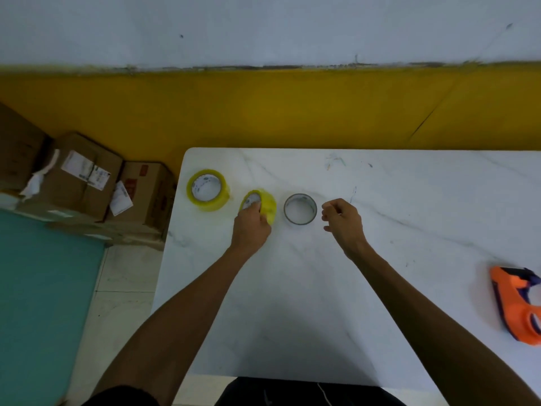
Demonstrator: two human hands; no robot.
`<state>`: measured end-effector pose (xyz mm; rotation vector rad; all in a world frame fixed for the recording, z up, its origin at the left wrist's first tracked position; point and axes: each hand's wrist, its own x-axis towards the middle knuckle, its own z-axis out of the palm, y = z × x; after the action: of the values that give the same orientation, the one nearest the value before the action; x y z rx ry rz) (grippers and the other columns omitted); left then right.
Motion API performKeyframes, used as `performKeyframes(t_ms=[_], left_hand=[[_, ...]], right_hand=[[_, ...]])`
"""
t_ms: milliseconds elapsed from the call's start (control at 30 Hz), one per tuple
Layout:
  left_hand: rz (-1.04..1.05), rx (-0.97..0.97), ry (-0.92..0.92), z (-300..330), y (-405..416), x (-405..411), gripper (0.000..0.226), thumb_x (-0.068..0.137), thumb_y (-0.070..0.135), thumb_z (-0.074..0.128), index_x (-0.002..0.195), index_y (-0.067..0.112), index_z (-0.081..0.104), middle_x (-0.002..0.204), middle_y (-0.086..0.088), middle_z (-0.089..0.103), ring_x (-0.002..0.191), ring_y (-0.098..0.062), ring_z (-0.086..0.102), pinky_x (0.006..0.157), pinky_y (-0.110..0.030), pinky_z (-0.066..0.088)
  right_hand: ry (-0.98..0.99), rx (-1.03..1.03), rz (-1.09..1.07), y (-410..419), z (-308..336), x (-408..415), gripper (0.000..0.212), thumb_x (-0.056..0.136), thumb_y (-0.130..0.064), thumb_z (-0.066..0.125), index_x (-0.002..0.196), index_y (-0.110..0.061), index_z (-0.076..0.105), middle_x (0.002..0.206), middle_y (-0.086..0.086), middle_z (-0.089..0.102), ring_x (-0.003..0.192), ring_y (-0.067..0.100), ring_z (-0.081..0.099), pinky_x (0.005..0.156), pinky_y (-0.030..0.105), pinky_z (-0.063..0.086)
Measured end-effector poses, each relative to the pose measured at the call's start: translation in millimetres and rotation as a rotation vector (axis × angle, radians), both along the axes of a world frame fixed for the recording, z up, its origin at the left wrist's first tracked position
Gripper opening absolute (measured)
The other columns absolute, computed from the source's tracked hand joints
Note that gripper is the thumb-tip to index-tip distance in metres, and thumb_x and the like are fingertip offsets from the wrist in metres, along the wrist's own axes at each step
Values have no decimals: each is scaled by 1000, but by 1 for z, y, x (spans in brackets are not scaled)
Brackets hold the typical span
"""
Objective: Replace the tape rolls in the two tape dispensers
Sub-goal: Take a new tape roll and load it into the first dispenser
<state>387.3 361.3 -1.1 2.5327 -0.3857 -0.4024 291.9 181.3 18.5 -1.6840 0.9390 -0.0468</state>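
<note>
Head view of the table (292, 288), a white, marble-veined, glossy slab; the left hand (251, 227) is closed on a yellow tape roll (268, 205), fingers (256, 206) hooked into its pale core and the roll tilted up off the surface; the right hand (342, 219) hangs loosely curled and half open, holding nothing that can be made out. Between the two hands stands a spent core (300, 208), a thin-walled grey ring with almost no tape left, just beside the gripped roll; beyond the left hand, on its outer side, a second full yellow roll (208, 190) lies flat, a thick translucent band around a white printed core. One tape dispenser (516, 306), of orange moulded plastic with purple parts, lies well out past the right hand at the frame edge; the second dispenser is not in view. Risks, as judged: the smooth film and tilted hold could let the roll slip and wheel off the near table edge; a swing towards the dispenser might knock the light core away; the loose tape end, not discernible here, may cling to the roll and resist threading.
</note>
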Motion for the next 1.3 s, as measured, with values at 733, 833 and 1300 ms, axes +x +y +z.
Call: performKeyframes(t_ms=[733, 833, 1300], left_hand=[[-333, -618, 324, 155, -164, -105, 25, 93, 23, 52, 69, 17, 52, 64, 5, 47, 64, -9, 43, 56, -26, 33], [-398, -596, 399, 154, -189, -148, 25, 97, 32, 49, 78, 16, 56, 72, 4, 51, 71, -10, 48, 60, -26, 38], [-399, -493, 601, 139, -290, -324, 26, 73, 35, 49, 78, 12, 59, 81, -9, 58, 79, -24, 56, 87, -57, 56]], right_hand=[[-437, -217, -421, -44, 111, -107, 45, 92, -36, 57, 77, 7, 59, 67, 13, 50, 65, 18, 50, 55, 32, 47], [-421, -260, -500, -59, 107, -153, 47, 93, -39, 56, 77, 5, 61, 67, 20, 51, 63, 18, 49, 57, 38, 45], [-367, -255, -580, -140, 86, -343, 33, 96, -27, 54, 64, -21, 57, 52, -17, 49, 57, 5, 42, 59, 27, 33]])
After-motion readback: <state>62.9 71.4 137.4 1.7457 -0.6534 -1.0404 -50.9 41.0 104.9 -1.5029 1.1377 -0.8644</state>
